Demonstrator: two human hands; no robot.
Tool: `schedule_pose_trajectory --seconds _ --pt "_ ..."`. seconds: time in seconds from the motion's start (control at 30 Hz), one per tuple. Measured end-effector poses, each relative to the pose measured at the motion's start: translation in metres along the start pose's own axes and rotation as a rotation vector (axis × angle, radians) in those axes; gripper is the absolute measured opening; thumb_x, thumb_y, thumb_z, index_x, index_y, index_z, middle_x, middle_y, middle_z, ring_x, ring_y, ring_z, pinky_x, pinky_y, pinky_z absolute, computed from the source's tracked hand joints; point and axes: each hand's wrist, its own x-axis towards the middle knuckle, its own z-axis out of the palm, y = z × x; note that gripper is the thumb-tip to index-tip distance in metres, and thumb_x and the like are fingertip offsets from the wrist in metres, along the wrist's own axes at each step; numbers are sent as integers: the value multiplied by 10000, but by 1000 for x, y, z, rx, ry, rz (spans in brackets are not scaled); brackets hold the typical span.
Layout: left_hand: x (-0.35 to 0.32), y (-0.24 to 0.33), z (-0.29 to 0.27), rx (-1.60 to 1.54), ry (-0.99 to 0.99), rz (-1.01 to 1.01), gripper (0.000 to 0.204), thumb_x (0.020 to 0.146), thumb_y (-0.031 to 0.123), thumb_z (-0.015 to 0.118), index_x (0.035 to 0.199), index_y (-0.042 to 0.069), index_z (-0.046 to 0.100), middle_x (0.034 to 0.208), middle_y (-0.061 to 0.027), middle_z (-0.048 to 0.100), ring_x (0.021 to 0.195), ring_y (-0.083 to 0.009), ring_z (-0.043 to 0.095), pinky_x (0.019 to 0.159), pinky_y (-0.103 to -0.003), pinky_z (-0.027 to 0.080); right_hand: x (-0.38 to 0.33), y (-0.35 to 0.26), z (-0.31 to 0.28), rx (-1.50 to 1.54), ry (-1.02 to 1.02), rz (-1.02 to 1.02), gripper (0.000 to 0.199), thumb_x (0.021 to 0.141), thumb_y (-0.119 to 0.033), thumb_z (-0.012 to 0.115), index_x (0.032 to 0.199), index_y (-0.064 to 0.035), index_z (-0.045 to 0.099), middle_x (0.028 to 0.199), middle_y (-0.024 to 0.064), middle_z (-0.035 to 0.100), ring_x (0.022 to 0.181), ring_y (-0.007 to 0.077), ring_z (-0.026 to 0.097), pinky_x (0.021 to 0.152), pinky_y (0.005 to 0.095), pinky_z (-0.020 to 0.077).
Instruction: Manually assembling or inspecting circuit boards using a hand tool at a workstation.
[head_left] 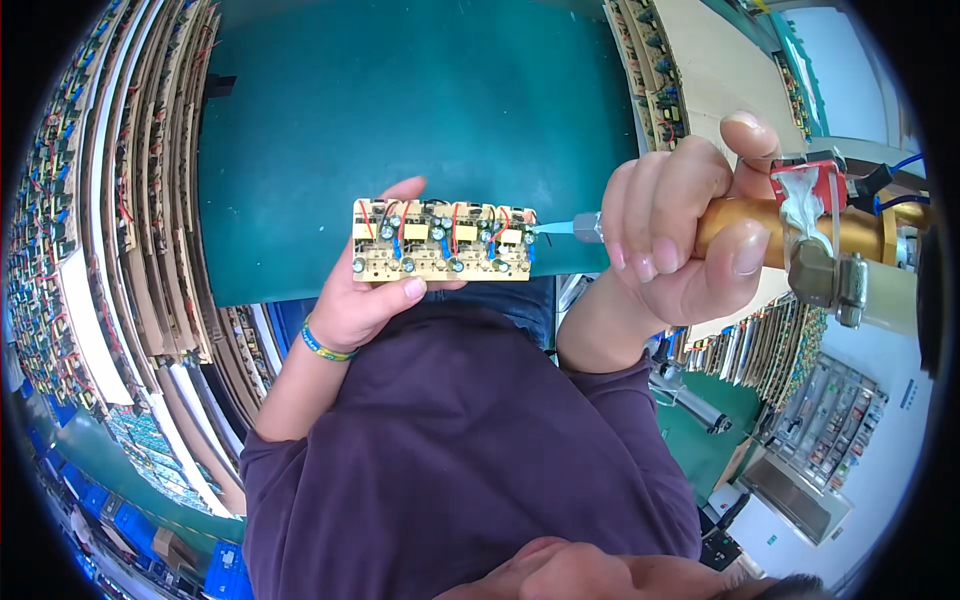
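My left hand (pixel 362 295) grips a circuit board panel (pixel 445 268) by its left end, thumb along the near edge and fingers behind it. The tan panel carries rows of small parts: yellow blocks, round capacitors, and red and blue wires. In my right hand (pixel 680 220) is a glue dispensing gun with a brass-coloured body (pixel 745 232). Its pale blue tapered nozzle (pixel 558 228) points left, the tip at the panel's right end; whether it touches cannot be told. A red switch (pixel 800 185) with whitish residue sits on the gun, near my raised index finger.
Beneath the hands lies a green work mat (pixel 420 100). Tall stacks of circuit boards with cardboard layers (pixel 150 200) line the left side. More boards and cardboard (pixel 715 60) stand at the upper right. A pale hose (pixel 885 298) runs off the gun to the right.
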Motion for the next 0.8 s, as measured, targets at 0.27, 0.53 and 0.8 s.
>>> schedule_pose_trajectory --seconds 0.27,0.53,0.8 --pt "-1 -1 0 35 -27 52 790 813 -9 577 1450 21 111 1346 -184 419 1205 -301 493 928 -459 489 -1 -1 0 14 -2 13 508 944 -281 504 1334 -1 337 646 10 488 476 96 456 427 226 424" --pt "-2 -4 -2 82 -31 73 767 822 -14 564 1443 1 114 1357 -199 411 1195 -297 500 934 -451 484 0 -3 6 -49 31 22 562 937 -312 518 1349 3 302 644 13 492 459 94 452 412 226 418" --pt "-4 -9 -6 169 -43 64 723 824 -57 534 1435 -15 151 1373 -199 398 1237 -267 457 987 -424 434 3 -2 6 3 28 19 583 938 -319 516 1355 8 273 664 23 498 473 93 461 421 225 426"
